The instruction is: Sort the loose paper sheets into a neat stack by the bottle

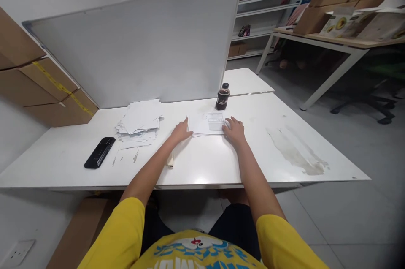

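Note:
A small stack of printed paper sheets (202, 124) lies on the white table between my hands. My left hand (181, 130) grips the stack's left edge, with the thumb at the near corner and a finger along the side. At the right edge, my right hand (234, 129) has its fingers bent around the sheets. Lower sheets stick out slightly under the top one. A cream-coloured stapler-like object (170, 161) lies partly hidden under my left forearm. Left of my hands rests a larger, uneven pile of papers (142, 119).
A dark bottle (222, 97) stands behind the sheets. A black phone-like device (100, 153) lies at the left. The whiteboard (142, 45) leans along the table's back, beside cardboard boxes (57, 91). A worn grey patch (295, 150) marks the table's right side.

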Demonstrator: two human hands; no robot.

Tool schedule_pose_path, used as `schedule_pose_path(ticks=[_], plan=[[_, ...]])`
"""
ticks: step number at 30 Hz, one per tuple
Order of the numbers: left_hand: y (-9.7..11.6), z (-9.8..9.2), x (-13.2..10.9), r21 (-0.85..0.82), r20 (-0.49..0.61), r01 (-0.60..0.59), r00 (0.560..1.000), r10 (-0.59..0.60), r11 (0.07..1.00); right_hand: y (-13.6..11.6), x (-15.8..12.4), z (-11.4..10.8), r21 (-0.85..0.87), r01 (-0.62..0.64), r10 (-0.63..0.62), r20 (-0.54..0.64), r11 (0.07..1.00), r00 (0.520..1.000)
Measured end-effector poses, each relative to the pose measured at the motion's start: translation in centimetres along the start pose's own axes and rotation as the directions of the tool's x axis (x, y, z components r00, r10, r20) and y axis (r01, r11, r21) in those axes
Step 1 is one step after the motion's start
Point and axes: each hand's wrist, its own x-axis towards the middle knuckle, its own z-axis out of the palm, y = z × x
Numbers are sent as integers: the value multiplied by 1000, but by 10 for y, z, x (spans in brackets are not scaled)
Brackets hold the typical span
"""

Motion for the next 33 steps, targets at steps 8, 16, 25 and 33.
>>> schedule_pose_path(ticks=[8,16,25,33], plan=[[-133,-76,-10,47,-389,274,891,-235,961,4,3,5,158,-77,92,-94,984,991],[-139,-63,-55,-126,-502,216,828,-250,968,5,-12,-14,321,-74,138,-182,944,974],[-33,-29,-110,-891,-430,-298,796,-426,341,-48,-70,-17,659,-22,69,-46,751,997],[7,18,-119,-863,-92,20,976,-197,505,-84,-123,-15,834,-374,-42,426,406,904]])
